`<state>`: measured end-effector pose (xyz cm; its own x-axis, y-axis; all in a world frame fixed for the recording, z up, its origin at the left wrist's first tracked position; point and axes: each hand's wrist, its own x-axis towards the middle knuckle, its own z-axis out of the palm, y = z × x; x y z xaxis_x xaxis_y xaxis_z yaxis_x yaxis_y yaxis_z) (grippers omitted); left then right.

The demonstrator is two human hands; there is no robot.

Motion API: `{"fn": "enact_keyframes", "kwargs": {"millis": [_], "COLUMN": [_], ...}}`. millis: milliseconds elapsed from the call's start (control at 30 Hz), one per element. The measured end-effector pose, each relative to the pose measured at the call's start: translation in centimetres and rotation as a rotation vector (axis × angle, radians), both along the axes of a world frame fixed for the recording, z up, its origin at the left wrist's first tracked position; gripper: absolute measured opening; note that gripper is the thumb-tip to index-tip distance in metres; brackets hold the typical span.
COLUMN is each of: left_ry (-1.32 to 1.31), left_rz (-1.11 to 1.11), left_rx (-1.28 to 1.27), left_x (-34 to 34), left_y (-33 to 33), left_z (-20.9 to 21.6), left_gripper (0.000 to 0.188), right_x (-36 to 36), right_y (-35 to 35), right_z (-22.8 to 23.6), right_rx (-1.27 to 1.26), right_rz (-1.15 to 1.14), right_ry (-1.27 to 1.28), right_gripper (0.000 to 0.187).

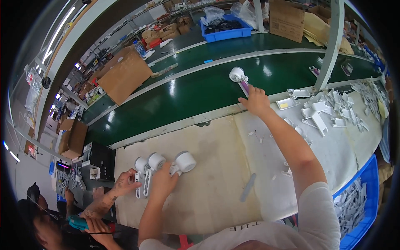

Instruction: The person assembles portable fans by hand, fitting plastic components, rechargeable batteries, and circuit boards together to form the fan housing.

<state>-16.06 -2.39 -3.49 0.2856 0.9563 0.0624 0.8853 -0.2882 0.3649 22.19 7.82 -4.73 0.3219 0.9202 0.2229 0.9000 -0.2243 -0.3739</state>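
Observation:
My right hand point(257, 101) reaches out over the green conveyor belt, its fingers closed on the handle of a white-and-purple handheld fan point(236, 74). On the near worktable, my left hand point(164, 183) is closed round the handle of a white handheld fan point(185, 161) with a drum-shaped head; my fingers hide most of that handle. Just left of it lie two more white fans, one with its handle's inside showing point(147, 181). A co-worker's hand point(123, 184) touches the leftmost fan point(138, 186).
The co-worker's other hand holds a teal power screwdriver point(78, 222). White plastic casings point(320, 116) are heaped at right, above a blue bin point(370, 179) of grey parts. A grey strip point(248, 187) lies mid-table. A metal post point(330, 54) stands by the belt point(187, 93).

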Motion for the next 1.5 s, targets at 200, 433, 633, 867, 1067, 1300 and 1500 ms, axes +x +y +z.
{"fn": "enact_keyframes", "kwargs": {"millis": [200, 433, 633, 867, 1067, 1300, 1500], "left_ry": [0.209, -0.066, -1.451, -1.606, -1.462, -1.324, -1.173], "left_rz": [0.248, -0.114, -0.128, -0.177, -0.155, -0.241, -0.119], "left_rx": [0.05, 0.364, -0.701, -0.616, -0.919, -1.102, -0.798], "left_x": [-2.3, 1.5, 10.7, 15.5, 13.8, 13.9, 12.7], "left_y": [0.8, 1.2, 5.8, 2.1, 1.6, 1.0, 3.3], "left_z": [-0.8, 2.0, 0.4, 1.3, 1.5, 2.2, 0.1], "left_gripper": [0.041, 0.043, 0.041, 0.038, 0.036, 0.035, 0.032], "right_x": [1.4, 1.4, -6.3, -9.7, -5.7, -4.5, -3.9], "right_y": [4.4, 4.1, -6.5, -15.0, -16.2, -14.4, -13.6], "right_z": [-2.8, -2.7, 1.3, 2.7, 4.9, 1.5, 1.7], "right_rx": [-0.136, 0.205, 0.337, 0.251, 0.329, -0.126, -0.146], "right_rz": [-0.197, 0.104, 0.4, 0.511, 0.633, 0.671, 0.546], "right_ry": [-0.007, 0.685, 0.822, 0.695, 0.066, 0.819, 1.219], "right_gripper": [0.078, 0.082, 0.078, 0.077, 0.078, 0.079, 0.063]}}
